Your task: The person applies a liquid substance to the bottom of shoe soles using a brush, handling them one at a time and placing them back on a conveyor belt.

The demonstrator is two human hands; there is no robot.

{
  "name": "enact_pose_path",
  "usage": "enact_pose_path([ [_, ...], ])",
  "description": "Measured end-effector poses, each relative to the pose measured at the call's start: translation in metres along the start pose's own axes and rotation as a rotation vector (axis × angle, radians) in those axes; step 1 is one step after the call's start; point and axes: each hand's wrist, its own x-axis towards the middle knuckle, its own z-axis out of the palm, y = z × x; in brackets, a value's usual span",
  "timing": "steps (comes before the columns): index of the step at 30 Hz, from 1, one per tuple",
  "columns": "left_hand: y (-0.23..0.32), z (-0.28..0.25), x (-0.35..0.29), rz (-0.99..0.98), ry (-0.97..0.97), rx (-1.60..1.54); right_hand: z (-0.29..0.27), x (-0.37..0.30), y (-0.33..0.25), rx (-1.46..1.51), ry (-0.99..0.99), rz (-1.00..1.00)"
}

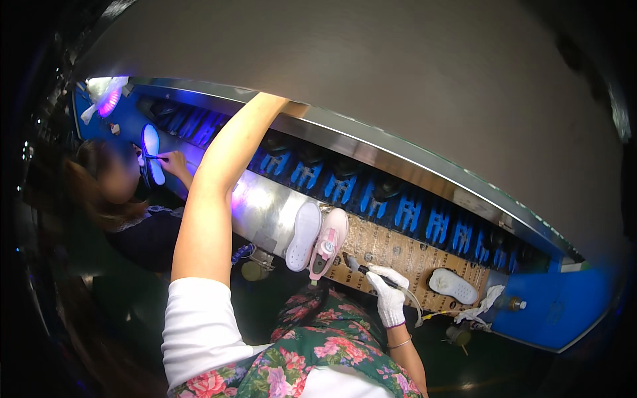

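My gloved right hand is closed around a brush with a dark tip and a thin tube trailing from its back end. Left of the brush, a pink shoe with a round dial lies beside a pale sole. My bare left forearm reaches up and away, and the hand is hidden beyond the edge of the dark overhead panel. Farther right, another pale sole rests on the brown printed sheet.
Blue slotted holders run in a row under the panel's metal edge. At left, a co-worker's hand works with a brush at a sole in violet light. A crumpled white cloth and small bottle sit by the blue board.
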Motion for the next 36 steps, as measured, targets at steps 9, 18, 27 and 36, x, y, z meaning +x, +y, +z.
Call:
enact_pose_path([
  [9,-0.07,-0.002,-0.025,-0.135,0.14,0.005,0.015,0.013,0.011,-0.102,-0.063,-0.059],
  [18,0.009,-0.052,-0.061,-0.23,0.264,-0.499,0.019,0.01,0.017,0.001,-0.016,0.06],
  [27,-0.055,-0.055,-0.039,-0.175,0.316,-0.14,0.028,0.006,0.019,-0.003,-0.016,0.079],
  [36,-0.073,-0.034,0.004,-0.303,0.001,0.11,0.022,0.004,0.033,-0.021,0.064,0.079],
])
